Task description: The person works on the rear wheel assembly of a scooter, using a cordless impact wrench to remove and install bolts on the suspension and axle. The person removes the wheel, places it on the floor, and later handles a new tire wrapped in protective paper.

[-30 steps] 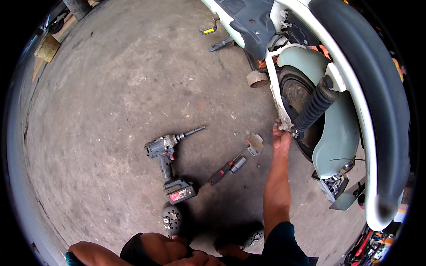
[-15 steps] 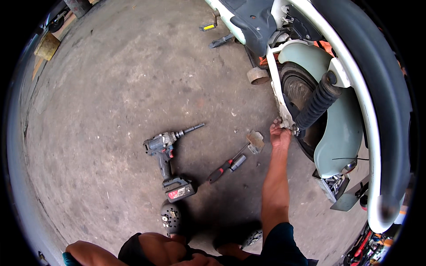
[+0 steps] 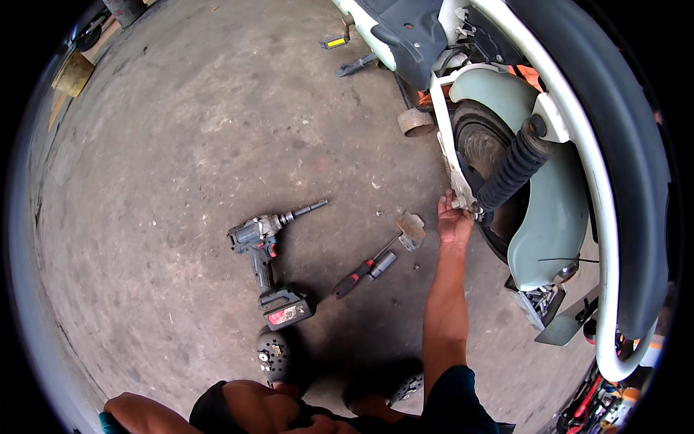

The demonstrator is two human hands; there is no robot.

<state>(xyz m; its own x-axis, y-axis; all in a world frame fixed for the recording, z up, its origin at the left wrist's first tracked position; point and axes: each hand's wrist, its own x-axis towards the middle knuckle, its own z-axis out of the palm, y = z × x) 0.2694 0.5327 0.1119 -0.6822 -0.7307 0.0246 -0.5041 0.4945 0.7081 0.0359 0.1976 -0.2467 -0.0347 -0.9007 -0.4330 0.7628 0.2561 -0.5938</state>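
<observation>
On the concrete floor (image 3: 181, 145), in from its left edge, a cordless impact wrench (image 3: 254, 235) lies with its nose pointing right and slightly away, probably parked within reach. Your left hand (image 3: 325, 424) is cut off below; its fingers can't be judged. Next, a screwdriver (image 3: 352, 281) points at a rusty metal plate (image 3: 411, 231), a socket (image 3: 382, 265) just beside its handle. Right of these, your right hand (image 3: 454, 224), palm up, fingers partly curled, touches the near end of the white swingarm (image 3: 442, 119), perhaps supporting it; any firm grip is unclear. The swingarm's long axis runs away and slightly left, with the shock absorber (image 3: 515, 170) on its right.
</observation>
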